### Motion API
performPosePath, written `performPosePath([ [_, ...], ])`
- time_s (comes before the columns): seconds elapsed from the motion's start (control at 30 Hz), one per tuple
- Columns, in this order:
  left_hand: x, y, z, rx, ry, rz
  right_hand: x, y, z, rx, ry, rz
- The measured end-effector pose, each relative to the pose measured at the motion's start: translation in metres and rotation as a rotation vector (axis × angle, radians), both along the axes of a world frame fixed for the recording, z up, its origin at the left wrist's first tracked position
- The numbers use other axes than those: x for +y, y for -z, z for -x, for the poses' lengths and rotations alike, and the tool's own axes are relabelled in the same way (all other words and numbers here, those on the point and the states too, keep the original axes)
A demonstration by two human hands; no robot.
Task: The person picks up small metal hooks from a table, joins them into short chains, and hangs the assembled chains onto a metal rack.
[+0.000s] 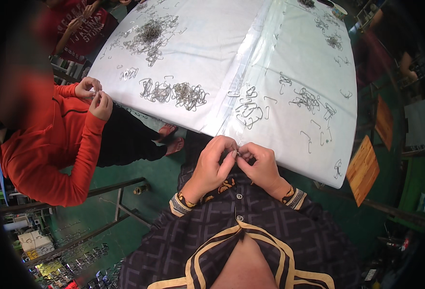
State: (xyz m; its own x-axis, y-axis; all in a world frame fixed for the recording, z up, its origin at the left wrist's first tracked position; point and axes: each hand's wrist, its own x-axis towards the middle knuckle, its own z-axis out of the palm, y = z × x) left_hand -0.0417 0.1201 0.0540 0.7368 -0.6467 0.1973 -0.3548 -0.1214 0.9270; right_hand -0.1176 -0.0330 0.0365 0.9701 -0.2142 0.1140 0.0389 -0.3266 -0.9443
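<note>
My left hand and my right hand meet just off the table's near edge. Thumb and fingers of each are pinched together on a small dark metal piece. Most of that piece is hidden by the fingertips, so its shape does not show. Just beyond my hands, a loose group of bent wire hooks lies on the white-covered table. To its left is a denser heap of wire hooks, and on the right a more scattered group.
At my left a person in an orange-red jacket holds both hands together by the table edge. Another person in a dark red shirt is at the far left. A larger wire pile lies farther back. Wooden boards stand at the right.
</note>
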Motion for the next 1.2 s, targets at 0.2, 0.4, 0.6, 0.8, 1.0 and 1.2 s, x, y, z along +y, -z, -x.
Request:
performPosePath([
  [0.2, 0.004, 0.000, 0.000, -0.122, -0.029, 0.040, -0.031, 0.011, -0.017, -0.194, 0.118, 0.138],
  [0.4, 0.002, -0.003, 0.000, -0.205, -0.031, 0.037, -0.060, 0.044, -0.065, -0.149, 0.244, 0.718],
  [0.6, 0.006, -0.002, 0.000, -0.225, -0.074, 0.041, -0.073, 0.053, -0.085, -0.120, 0.128, 0.779],
  [0.8, 0.006, 0.006, -0.002, -0.202, -0.064, 0.026, -0.077, 0.034, -0.083, -0.067, 0.141, 0.536],
  [1.0, 0.002, 0.007, -0.001, -0.224, -0.045, 0.027, -0.069, 0.007, -0.071, 0.056, 0.166, -0.011],
  [1.2, 0.000, 0.009, 0.000, -0.209, -0.058, 0.017, -0.062, -0.007, -0.059, 0.084, 0.060, -0.366],
])
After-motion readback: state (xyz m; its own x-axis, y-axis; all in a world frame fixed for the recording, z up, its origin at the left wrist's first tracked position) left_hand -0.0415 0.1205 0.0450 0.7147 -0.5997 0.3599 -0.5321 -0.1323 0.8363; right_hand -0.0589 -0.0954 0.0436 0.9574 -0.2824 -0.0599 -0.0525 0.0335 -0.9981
